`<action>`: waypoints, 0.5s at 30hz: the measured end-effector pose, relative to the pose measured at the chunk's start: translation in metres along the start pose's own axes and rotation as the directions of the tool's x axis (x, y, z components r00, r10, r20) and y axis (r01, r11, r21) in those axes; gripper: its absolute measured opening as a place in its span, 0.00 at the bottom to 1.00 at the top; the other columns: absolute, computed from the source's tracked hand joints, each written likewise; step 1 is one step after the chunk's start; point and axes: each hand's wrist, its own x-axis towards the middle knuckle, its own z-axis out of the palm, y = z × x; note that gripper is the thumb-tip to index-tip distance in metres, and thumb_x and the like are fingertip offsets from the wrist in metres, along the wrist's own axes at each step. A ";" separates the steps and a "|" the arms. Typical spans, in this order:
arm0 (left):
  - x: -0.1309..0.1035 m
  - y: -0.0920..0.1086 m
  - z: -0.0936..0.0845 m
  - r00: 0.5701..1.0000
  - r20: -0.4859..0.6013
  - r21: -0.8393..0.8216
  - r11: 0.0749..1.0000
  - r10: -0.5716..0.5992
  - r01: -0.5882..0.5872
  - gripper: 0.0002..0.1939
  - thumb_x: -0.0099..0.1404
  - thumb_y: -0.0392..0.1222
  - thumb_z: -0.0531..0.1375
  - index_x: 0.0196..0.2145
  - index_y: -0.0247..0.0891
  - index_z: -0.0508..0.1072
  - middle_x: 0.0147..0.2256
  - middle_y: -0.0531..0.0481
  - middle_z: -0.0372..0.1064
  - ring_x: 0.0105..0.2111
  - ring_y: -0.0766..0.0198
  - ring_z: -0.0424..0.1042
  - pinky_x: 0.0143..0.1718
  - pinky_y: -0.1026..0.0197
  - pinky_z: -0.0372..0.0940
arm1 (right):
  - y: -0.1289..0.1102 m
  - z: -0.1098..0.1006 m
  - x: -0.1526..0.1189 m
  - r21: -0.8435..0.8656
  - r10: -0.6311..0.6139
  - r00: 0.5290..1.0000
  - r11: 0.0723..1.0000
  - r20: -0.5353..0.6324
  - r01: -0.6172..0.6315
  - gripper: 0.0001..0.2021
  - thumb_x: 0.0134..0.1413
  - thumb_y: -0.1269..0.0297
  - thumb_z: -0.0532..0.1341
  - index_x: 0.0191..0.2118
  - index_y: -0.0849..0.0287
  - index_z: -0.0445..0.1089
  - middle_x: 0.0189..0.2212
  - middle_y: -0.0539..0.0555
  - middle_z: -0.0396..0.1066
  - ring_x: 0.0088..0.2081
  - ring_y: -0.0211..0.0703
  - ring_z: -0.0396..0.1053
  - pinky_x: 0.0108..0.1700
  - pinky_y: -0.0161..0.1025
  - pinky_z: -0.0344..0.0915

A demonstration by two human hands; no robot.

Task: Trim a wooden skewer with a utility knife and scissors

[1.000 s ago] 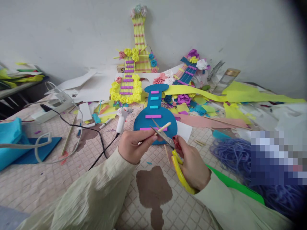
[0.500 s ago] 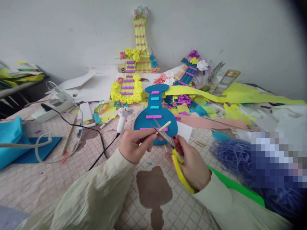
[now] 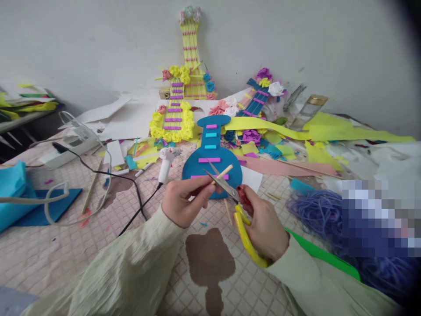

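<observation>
Between finger and thumb, my left hand [image 3: 187,199] pinches a short pale wooden stick [image 3: 225,173] that points up to the right. My right hand [image 3: 263,221] is closed round the yellow handles of a pair of scissors [image 3: 245,239]. The scissor blades are parted, and the stick crosses them near my left fingertips. Just beyond lies a blue guitar-shaped cutout [image 3: 194,163] with purple and light-blue strips across its neck and body. My hands and the scissors hide part of its lower edge.
A white glue gun [image 3: 166,164] with a black cord lies left of the cutout. Decorated paper guitars [image 3: 173,112] lean at the wall. At right are tangled blue-violet cord [image 3: 312,215] and a glass jar [image 3: 309,112]. A white power strip [image 3: 74,147] sits at left.
The view has shifted slightly. Both hands keep nearly the same pose, with the stick still across the parted scissor blades.
</observation>
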 end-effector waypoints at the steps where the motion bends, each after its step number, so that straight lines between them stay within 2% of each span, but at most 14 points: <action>1: 0.001 0.001 -0.001 0.997 0.058 -0.069 0.996 -0.058 0.062 0.09 0.61 0.35 0.53 0.31 0.31 0.73 0.21 0.51 0.69 0.14 0.76 0.59 0.14 0.72 0.56 | 0.001 -0.001 0.001 -0.026 -0.008 1.000 1.000 -0.020 0.007 0.14 0.39 0.63 0.57 0.35 0.58 0.57 0.26 0.52 0.64 0.27 0.42 0.63 0.29 0.38 0.59; 3: 0.004 0.003 -0.003 0.975 0.179 -0.161 0.974 -0.130 0.160 0.13 0.63 0.38 0.50 0.27 0.31 0.72 0.17 0.53 0.63 0.13 0.76 0.55 0.13 0.72 0.52 | 0.003 -0.002 0.003 -0.068 -0.018 0.999 0.998 -0.046 0.015 0.15 0.38 0.62 0.58 0.35 0.59 0.57 0.27 0.52 0.64 0.28 0.43 0.63 0.30 0.39 0.59; 5: 0.006 0.003 -0.005 0.958 0.249 -0.157 0.970 -0.146 0.188 0.16 0.64 0.40 0.49 0.24 0.31 0.70 0.14 0.57 0.54 0.13 0.76 0.50 0.12 0.71 0.47 | 0.003 -0.003 0.003 -0.083 -0.012 0.999 0.996 -0.037 0.009 0.15 0.39 0.63 0.57 0.36 0.59 0.57 0.28 0.53 0.64 0.28 0.44 0.63 0.30 0.39 0.59; 8: 0.006 0.001 -0.008 0.965 0.234 -0.054 0.989 -0.121 0.137 0.14 0.63 0.39 0.52 0.25 0.31 0.71 0.13 0.58 0.49 0.13 0.76 0.48 0.13 0.71 0.45 | 0.003 -0.004 0.003 -0.094 0.011 1.000 0.996 -0.002 -0.011 0.15 0.40 0.63 0.57 0.38 0.59 0.56 0.28 0.53 0.64 0.28 0.43 0.62 0.31 0.39 0.59; 11: 0.005 0.001 -0.009 0.981 0.184 0.054 0.997 -0.058 0.049 0.11 0.62 0.37 0.53 0.27 0.31 0.73 0.14 0.57 0.56 0.13 0.76 0.51 0.13 0.71 0.48 | 0.002 -0.004 0.003 -0.102 0.010 1.000 0.995 0.006 -0.009 0.15 0.40 0.64 0.57 0.38 0.59 0.56 0.28 0.53 0.63 0.28 0.44 0.62 0.31 0.39 0.59; 15: 0.004 0.003 -0.006 0.989 0.136 0.174 0.982 0.053 -0.076 0.09 0.61 0.33 0.54 0.29 0.31 0.74 0.23 0.49 0.71 0.19 0.73 0.65 0.19 0.71 0.59 | 0.001 -0.003 0.002 -0.092 0.011 1.000 0.996 0.010 -0.010 0.13 0.42 0.64 0.56 0.36 0.59 0.55 0.29 0.54 0.63 0.29 0.44 0.62 0.32 0.40 0.59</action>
